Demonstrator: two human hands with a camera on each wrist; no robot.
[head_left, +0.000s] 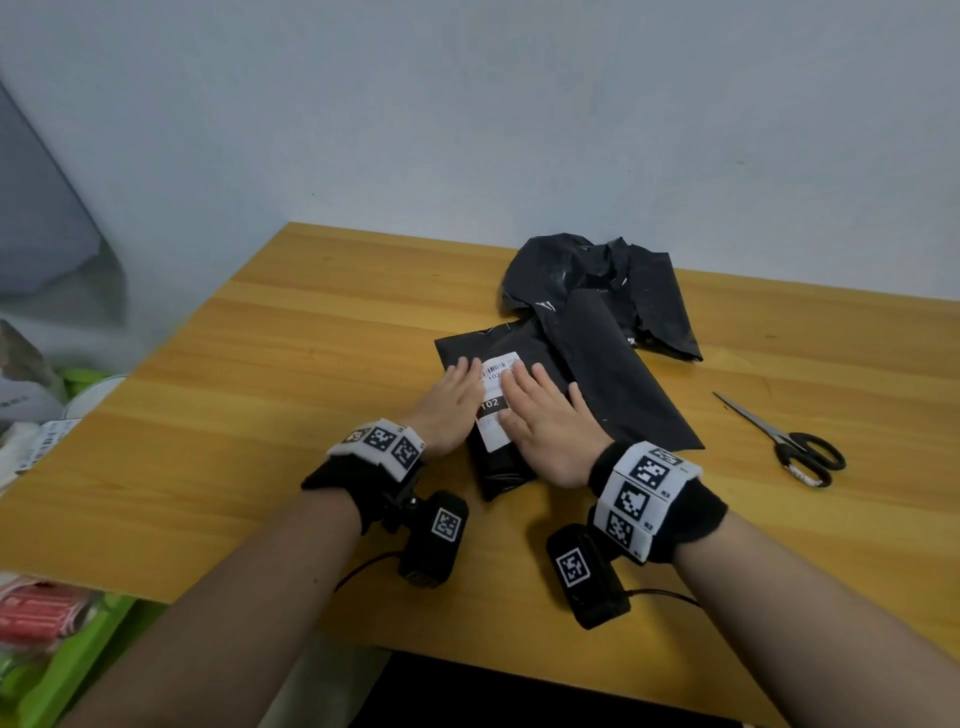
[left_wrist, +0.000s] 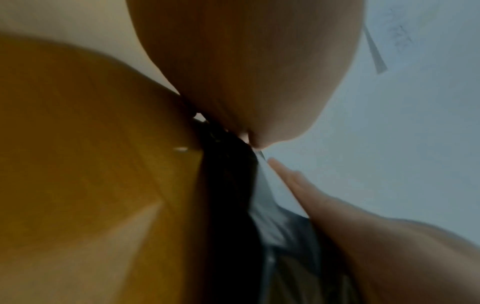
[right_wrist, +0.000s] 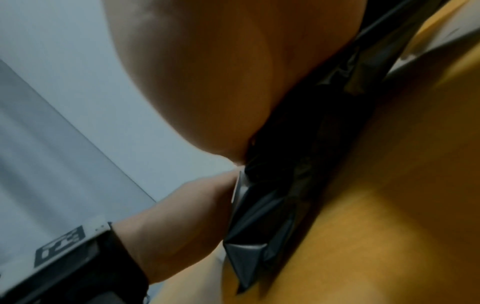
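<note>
A green bin (head_left: 78, 654) of packets sits off the near left corner of the wooden table (head_left: 291, 353), out of the way of the work. At the middle of the table the left hand (head_left: 449, 402) lies flat, fingers straight, on the left side of a black parcel (head_left: 501, 467). Its fingertips reach the edge of the white label (head_left: 491, 415) stuck on top. Just to the right, the right hand (head_left: 545, 421) lies the same way, palm down and fingers straight, covering the label's right half. Neither hand is curled round anything. The two flat palms appear to be pressing the label down, or steadying the soft parcel so it does not slide on the smooth wood. A flat black bag (head_left: 623, 384) touches the parcel's right side. Beyond it, farther back, lies a crumpled black bag (head_left: 587, 270), seemingly wrapping put aside. Scissors (head_left: 789, 441) lie with blades together at the right, well apart from both hands, handles toward the near edge, probably kept within reach for cutting.
</note>
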